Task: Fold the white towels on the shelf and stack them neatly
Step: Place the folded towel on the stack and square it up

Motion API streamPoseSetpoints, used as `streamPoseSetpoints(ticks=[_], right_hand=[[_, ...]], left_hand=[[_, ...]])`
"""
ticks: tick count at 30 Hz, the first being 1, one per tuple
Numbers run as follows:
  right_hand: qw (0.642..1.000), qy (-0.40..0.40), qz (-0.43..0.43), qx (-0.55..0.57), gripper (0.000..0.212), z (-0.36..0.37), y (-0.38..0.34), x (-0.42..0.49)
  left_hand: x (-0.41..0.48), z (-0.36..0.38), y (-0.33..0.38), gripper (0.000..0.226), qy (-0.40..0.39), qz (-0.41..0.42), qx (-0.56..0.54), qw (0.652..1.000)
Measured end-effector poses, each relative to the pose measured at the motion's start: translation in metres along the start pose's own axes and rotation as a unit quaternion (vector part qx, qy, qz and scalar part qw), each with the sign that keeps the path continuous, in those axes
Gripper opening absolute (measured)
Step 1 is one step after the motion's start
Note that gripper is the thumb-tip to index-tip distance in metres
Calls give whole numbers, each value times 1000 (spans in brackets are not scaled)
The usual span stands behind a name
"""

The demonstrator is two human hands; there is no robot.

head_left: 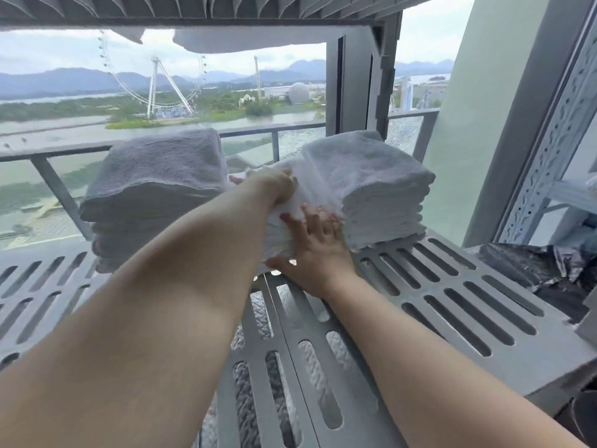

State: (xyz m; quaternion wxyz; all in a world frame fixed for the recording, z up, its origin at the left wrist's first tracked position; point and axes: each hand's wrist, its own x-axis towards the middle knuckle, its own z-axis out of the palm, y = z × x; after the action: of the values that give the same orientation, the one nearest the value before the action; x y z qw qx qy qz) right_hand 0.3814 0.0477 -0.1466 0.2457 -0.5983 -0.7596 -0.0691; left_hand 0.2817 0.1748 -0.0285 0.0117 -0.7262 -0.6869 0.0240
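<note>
Nearest us, under our reach, runs the grey slotted shelf. Our right hand lies flat against the front face of the towel stack, fingers spread and straight, thumb down by the bottom edge; it presses rather than grasps. Just above and left of it, our left hand is clenched into the stack's upper near corner, fingers curled into the folded layers. The stack sits on the shelf directly under and beyond both hands. Its layers are bunched where we hold them and squarer to the right of the grip.

We judge the step to be squaring this pile. To do it well we should ease the clench, flatten that palm on top, and push the front edges flush with the pressing hand, moving the whole pile together so no layer slips out.

Left of the gripping hand, close but apart, stands a second towel stack, a fair guide for alignment. Right of the pressing hand, well apart, lies a crumpled black bag. Above the grip, white cloth hangs from the upper shelf. Beyond it are a balcony railing and, far off, a Ferris wheel.
</note>
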Motion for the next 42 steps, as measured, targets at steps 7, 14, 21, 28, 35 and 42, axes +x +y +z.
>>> streamPoseSetpoints(ticks=[7,14,21,28,35,42], right_hand=[[1000,1,-7,9,92,2,-4,6],[999,4,-29,24,85,-4,-2,9],[1000,1,-18,18,91,0,-4,10],[998,14,-3,55,92,6,-4,10],[999,2,-27,43,74,-2,-3,7],[992,76,-73,73,58,-18,-28,6]], left_hand=[[26,17,1,66,-38,-32,-33,998],[32,-5,8,55,-10,-16,-47,999],[39,15,14,51,21,39,-52,998],[33,13,31,61,-19,-32,-69,997],[-12,-13,19,44,0,-47,-66,997],[-77,-54,-37,42,182,-39,92,978]])
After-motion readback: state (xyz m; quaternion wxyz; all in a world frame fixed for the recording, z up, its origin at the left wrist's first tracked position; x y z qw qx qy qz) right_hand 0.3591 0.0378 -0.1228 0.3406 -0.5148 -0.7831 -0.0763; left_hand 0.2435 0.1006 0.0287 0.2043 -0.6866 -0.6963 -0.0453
